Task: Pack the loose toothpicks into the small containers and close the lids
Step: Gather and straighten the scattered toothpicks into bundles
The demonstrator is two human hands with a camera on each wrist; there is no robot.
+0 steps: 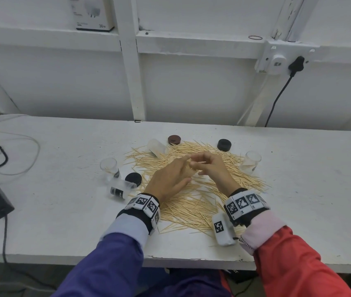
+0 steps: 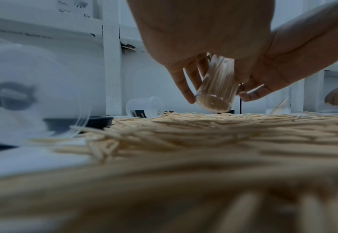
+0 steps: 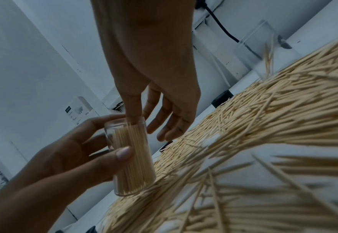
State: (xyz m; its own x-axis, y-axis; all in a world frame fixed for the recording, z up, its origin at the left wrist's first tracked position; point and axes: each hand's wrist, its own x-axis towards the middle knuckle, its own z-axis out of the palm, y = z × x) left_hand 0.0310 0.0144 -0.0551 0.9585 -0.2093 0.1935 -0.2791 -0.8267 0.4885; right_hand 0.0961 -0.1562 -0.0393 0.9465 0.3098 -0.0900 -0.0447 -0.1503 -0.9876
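White table (image 1: 298, 189): left hand (image 1: 169, 179) grips full container (image 3: 133, 159), right hand (image 1: 214, 168) touches its mouth

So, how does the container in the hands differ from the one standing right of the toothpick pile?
The held container is packed full of toothpicks; the standing container holds only a few. The held one is tilted above the pile, gripped by the left hand; the standing one rests upright on the table. Both are clear and lidless.
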